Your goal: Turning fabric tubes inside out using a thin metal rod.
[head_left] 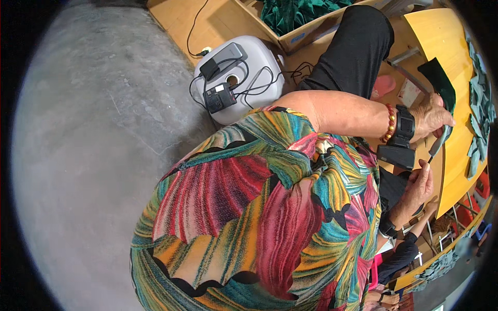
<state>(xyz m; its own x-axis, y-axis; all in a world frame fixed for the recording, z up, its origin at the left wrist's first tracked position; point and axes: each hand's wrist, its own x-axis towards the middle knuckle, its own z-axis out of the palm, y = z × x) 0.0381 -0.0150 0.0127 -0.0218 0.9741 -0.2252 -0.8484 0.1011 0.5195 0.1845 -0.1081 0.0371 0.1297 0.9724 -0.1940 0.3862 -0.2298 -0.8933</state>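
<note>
My left hand [431,116], closed, grips a piece of dark green velvet cloth [440,85] beside the edge of a yellow table. Part of the cloth stands up above the fingers, and a narrow greyish-green end [439,143] hangs below them. Just beneath, my right hand [418,187] pinches a thin dark stick-like thing [430,159] that meets this end. Whether the stick goes into the cloth is too small to tell. A black device is strapped at my left wrist, next to a beaded bracelet.
The yellow table [456,171] bears several grey-green cloth pieces [480,103] along its far side. Dark green velvet [295,14] fills a box [295,39] at the top. A light grey plastic stool [244,46] holds black devices and cables. Other people sit at the lower right.
</note>
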